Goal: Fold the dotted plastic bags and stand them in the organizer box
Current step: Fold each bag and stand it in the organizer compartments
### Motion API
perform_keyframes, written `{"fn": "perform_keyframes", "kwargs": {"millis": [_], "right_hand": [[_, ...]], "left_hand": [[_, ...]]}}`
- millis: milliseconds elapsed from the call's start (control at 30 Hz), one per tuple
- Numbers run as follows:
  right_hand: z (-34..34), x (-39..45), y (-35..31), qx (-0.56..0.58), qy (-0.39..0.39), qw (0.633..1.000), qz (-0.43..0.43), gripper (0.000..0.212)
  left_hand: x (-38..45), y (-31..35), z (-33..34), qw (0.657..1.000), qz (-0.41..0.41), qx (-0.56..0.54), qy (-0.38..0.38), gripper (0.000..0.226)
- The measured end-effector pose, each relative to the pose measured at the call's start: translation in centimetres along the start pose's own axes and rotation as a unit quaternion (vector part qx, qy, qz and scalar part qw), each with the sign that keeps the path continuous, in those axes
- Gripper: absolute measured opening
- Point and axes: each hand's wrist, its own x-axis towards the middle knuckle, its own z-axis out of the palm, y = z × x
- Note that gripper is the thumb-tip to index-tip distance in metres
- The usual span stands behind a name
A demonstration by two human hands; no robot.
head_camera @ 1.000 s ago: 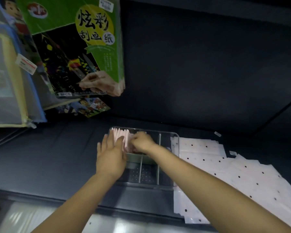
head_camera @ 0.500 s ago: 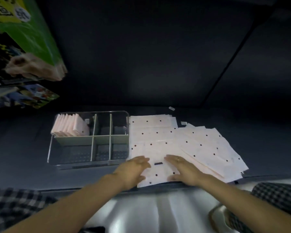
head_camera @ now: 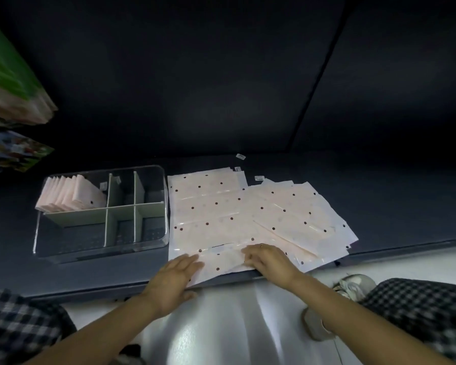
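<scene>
Pink dotted bags spread to shelf front edge, beside organizer box; left hand and right hand flat on nearest bag, fingers relaxed; folded bags upright in box's far-left compartment.

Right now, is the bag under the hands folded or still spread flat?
Spread flat: the front bag lies unfolded atop the pile, left hand and right hand resting on its near edge.

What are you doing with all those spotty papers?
They are dotted plastic bags, lying flat in a spread pile on the dark shelf. A person's left hand and right hand both rest on the nearest bag, at the shelf's front edge. Beside the pile sits a clear organizer box, with a row of folded bags already standing in its back left compartment.
</scene>
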Motion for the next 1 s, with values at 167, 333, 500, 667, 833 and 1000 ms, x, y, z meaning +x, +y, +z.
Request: {"fn": "perform_keyframes", "kwargs": {"millis": [167,333,500,667,833,1000], "right_hand": [[-4.2,0.6,-1.2,0.148,-0.033,0.988,0.03,0.021],[-8.5,1.3,-2.8,0.229,-0.117,0.966,0.04,0.015],[-10.7,3.3,-3.6,0.234,-0.157,0.958,0.048,0.01],[-9.4,8.1,-2.3,0.203,-0.043,0.974,0.094,0.017],[-7.3,11.6,-0.3,0.139,0.017,0.982,0.125,0.017],[-4.8,11.9,0.6,-0.041,0.09,0.986,0.133,0.023]], "left_hand": [[-0.7,-0.1,-2.6,0.996,-0.036,-0.06,0.047,0.048],[-1.6,-0.3,-6.4,0.992,-0.043,-0.108,0.044,0.01],[-1.7,-0.2,-8.6,0.974,-0.061,-0.201,0.083,0.027],[-1.0,0.8,-8.4,0.926,-0.018,-0.097,0.365,0.053],[0.1,2.0,-5.7,0.95,0.069,-0.046,0.3,0.048],[1.3,2.0,-0.4,0.99,0.061,0.014,0.123,0.059]]}}
